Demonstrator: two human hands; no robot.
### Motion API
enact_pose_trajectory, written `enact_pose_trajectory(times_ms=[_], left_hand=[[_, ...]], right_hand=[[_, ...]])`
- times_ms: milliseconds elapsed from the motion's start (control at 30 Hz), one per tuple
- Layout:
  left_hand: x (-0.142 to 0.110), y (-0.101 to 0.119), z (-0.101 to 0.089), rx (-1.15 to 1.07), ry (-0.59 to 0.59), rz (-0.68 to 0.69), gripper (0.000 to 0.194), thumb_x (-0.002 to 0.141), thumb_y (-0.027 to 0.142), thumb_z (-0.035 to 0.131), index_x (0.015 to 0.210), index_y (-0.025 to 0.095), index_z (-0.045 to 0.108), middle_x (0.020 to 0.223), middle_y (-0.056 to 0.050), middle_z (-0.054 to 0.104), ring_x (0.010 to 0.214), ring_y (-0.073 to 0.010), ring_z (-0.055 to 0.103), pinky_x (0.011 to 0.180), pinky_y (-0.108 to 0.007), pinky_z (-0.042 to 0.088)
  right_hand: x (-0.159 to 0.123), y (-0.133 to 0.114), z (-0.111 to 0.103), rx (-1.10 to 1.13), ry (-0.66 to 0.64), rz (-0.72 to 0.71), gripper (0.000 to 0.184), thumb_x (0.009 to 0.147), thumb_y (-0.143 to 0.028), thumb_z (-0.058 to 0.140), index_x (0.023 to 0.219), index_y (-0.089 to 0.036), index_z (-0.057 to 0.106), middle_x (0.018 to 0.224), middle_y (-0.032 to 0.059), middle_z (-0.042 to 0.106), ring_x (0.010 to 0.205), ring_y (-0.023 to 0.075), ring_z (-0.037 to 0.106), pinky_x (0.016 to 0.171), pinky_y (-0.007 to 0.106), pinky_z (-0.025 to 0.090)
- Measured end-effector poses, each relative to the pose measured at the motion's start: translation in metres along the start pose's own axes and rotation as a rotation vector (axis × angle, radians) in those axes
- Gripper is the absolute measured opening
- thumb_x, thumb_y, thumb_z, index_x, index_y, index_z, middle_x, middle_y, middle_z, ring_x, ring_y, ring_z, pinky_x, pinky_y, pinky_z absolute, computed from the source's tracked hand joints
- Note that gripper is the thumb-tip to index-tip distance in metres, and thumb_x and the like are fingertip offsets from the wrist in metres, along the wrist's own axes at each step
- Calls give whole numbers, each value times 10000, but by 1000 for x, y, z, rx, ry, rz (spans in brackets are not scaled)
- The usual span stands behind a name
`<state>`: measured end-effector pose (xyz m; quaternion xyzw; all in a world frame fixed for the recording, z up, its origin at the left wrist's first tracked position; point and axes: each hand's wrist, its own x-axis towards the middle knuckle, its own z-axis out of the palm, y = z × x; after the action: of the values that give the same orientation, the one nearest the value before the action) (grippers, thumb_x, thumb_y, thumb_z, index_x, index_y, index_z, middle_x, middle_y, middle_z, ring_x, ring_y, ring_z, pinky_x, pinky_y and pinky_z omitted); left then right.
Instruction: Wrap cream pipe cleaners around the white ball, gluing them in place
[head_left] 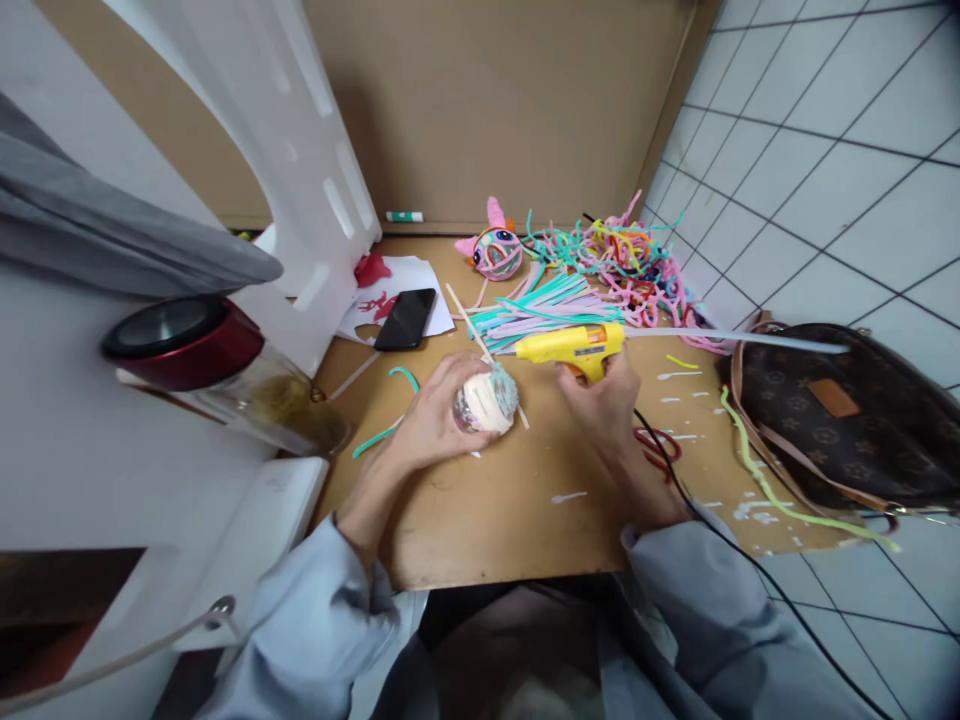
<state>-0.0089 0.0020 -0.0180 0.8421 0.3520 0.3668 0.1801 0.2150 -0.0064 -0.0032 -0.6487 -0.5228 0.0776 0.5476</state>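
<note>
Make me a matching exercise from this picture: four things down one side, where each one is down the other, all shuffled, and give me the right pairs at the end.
Things:
1. Yellow glue gun
2. Black smartphone
3. Brown patterned handbag
4. Round white-and-teal piece

Places:
A. Beside the tiled wall
B. In the left hand
C. Partly over the white paper
D. In the right hand

Right pairs: 1-D, 2-C, 3-A, 4-B
</note>
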Motion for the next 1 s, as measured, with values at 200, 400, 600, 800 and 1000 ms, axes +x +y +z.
enact_pose_trajectory(times_ms=[200,400,600,800,1000], left_hand=[[0,-1,-1,1,1,-21,670,669,328,778,1273,223,508,1317,-120,557,1245,-315,551,1090,-489,439],[0,-3,0,-18,-5,-19,664,677,353,769,1269,216,500,1319,-111,548,1268,-305,538,1110,-469,425],[1,-1,-1,-25,-7,-37,661,669,340,768,1257,226,490,1315,-110,556,1256,-311,540,1100,-490,426],[0,0,-3,-16,-26,-85,674,658,332,774,1263,242,491,1338,-106,548,1274,-315,530,1113,-496,414],[0,0,-2,-20,-25,-48,661,683,361,761,1267,224,483,1336,-120,546,1276,-312,531,1113,-492,418]], right_hand=[[-3,12,-4,-285,30,-167,297,645,-425,564,868,-247,481,657,37,654,616,259,641,575,342,482],[-2,15,-7,-358,18,-252,329,656,-377,549,945,-233,484,680,37,663,642,258,648,577,332,479],[-4,7,-11,-419,-98,-220,329,654,-344,565,953,-222,506,723,58,673,712,272,669,639,340,493],[-2,3,-14,-469,-134,-162,304,655,-352,556,923,-226,488,717,67,661,705,281,656,637,349,482],[-1,3,-13,-503,-174,-152,335,648,-363,543,940,-209,487,728,86,664,725,305,661,634,360,475]])
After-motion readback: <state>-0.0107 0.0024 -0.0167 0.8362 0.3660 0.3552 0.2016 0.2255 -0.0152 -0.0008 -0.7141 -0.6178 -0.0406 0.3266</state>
